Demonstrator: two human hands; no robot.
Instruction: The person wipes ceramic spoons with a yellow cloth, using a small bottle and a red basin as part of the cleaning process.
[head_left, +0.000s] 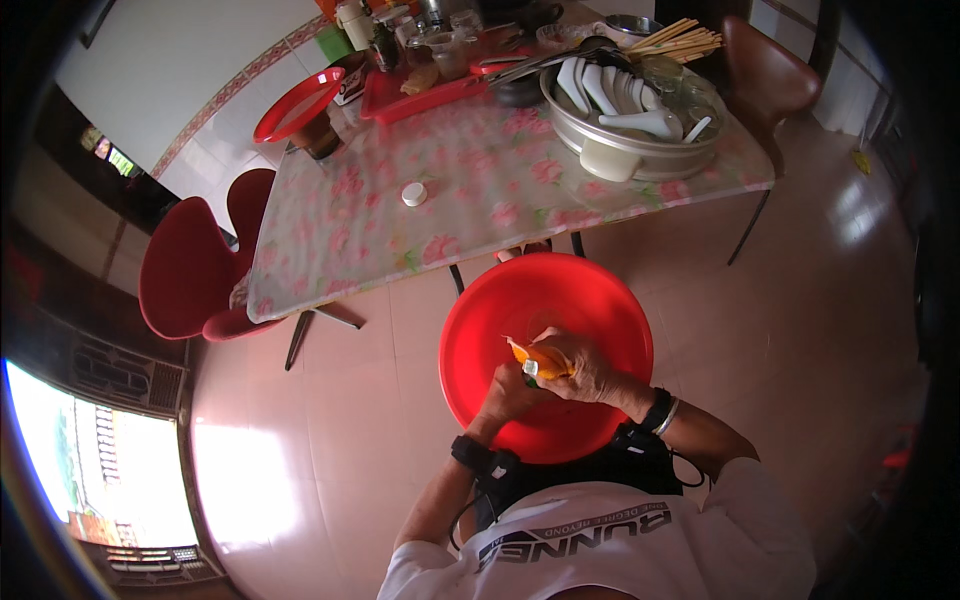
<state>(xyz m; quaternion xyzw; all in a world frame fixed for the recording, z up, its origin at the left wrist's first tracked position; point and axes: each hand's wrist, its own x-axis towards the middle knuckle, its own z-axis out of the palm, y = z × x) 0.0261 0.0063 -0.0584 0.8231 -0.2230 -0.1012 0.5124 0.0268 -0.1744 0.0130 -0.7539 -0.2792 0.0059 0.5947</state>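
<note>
Over a large red plastic basin (487, 315), my two hands are close together. My right hand (585, 367) grips an orange cloth or scrubbing pad (549, 361), its pale tip pointing up and left. My left hand (511, 394) is closed around a small, mostly hidden object with some green on it, just below the orange piece. A clear or whitish end (531, 368) shows between the hands; whether it belongs to that green object cannot be told. Bands with small devices and cables are on both wrists.
Beyond the basin stands a table with a floral cover (465, 172), bearing a white cap (414, 194), a red tray (427, 101), a red-rimmed dish (300, 105) and a large pot (585, 139) with white spoons (637, 120). Red chairs (187, 262) are at left, a brown chair (772, 71) at right.
</note>
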